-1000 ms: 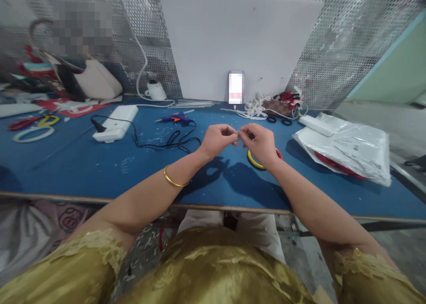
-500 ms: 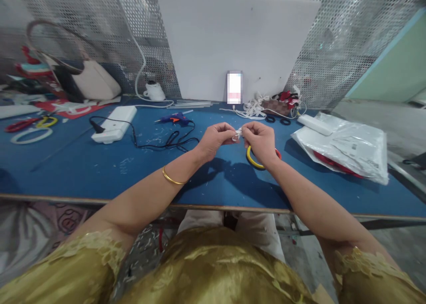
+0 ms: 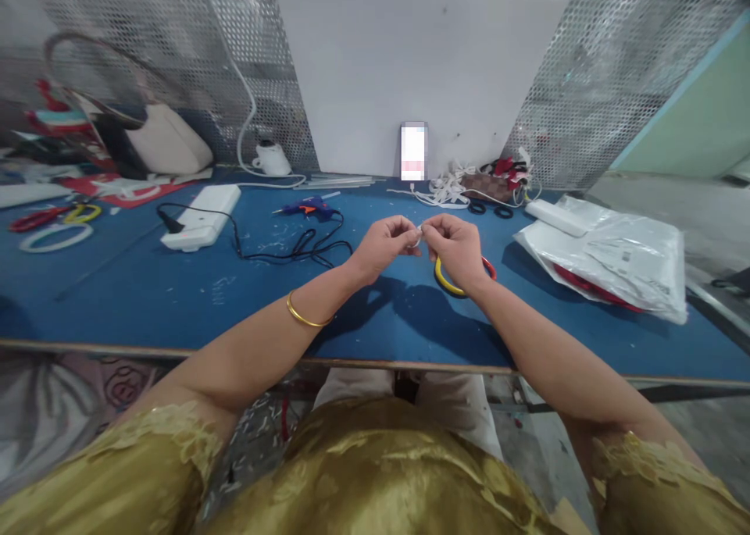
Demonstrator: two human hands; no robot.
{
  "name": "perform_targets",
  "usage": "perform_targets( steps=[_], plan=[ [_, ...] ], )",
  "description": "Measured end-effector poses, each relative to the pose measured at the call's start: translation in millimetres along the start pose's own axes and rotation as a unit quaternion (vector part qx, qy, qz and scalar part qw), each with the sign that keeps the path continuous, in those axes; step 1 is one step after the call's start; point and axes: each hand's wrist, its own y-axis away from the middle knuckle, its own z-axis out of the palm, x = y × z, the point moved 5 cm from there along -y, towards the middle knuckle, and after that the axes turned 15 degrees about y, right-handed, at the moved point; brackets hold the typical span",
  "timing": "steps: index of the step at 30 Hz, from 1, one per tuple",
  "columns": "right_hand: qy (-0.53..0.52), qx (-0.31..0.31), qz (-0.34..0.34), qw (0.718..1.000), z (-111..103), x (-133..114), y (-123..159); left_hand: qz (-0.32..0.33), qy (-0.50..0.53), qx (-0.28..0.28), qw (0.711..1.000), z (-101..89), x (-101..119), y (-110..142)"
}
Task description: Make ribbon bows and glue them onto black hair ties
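Note:
My left hand (image 3: pixel 387 246) and my right hand (image 3: pixel 454 246) meet above the middle of the blue table, fingertips almost touching. Between them is a small piece of white cord (image 3: pixel 419 237), pinched by thumb and fingers from both sides. Most of the cord is hidden by the fingers. Below my right hand, partly covered by it, a yellow and red ring-shaped thing (image 3: pixel 448 279) lies on the table. A gold bangle (image 3: pixel 305 314) circles my left wrist.
A blue glue gun (image 3: pixel 308 207) with a black cable lies left of my hands, near a white power strip (image 3: pixel 202 221). A lit phone (image 3: pixel 413 152) leans on the white board (image 3: pixel 422 66). White cords (image 3: pixel 451 187) bunch beside it. At right are plastic-wrapped packages (image 3: pixel 615 258).
My fingers have drawn closer together over the white cord, so its loop shows less than before. The things on the table have not moved.

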Motion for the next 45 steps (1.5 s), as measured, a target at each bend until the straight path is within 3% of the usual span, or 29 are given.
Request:
perform_targets(
  steps=[7,16,18,23,28,34,39,42,45],
  plan=[
    [-0.028,-0.005,0.011,1.000,1,4,-4,0.002,0.003,-0.019,1.000,3.6,0,-2],
    [0.008,0.045,-0.032,0.998,-4,5,-5,0.058,0.013,0.021,0.998,-0.9,2,-3],
    [0.022,0.050,-0.039,0.998,-6,5,-6,0.066,0.014,0.038,0.997,-5.8,2,-6],
    [-0.002,0.069,-0.048,0.996,-16,1,-9,0.151,0.037,0.144,0.977,-29.0,14,-13],
    [-0.016,0.011,-0.021,1.000,-9,-2,-7,0.167,-0.065,0.060,0.982,-14.3,23,-7],
    [-0.073,-0.075,0.022,0.994,5,2,-6,0.187,-0.143,0.036,0.971,-3.3,26,3],
    [0.009,-0.038,-0.063,0.997,0,-9,0,0.187,-0.174,0.048,0.966,-5.8,23,2],
    [0.135,0.002,-0.162,0.977,-1,-22,9,0.194,-0.193,0.070,0.959,-8.2,21,4],
    [0.205,0.000,-0.209,0.956,3,-28,15,0.193,-0.220,0.080,0.953,-9.7,19,5]
  ],
)
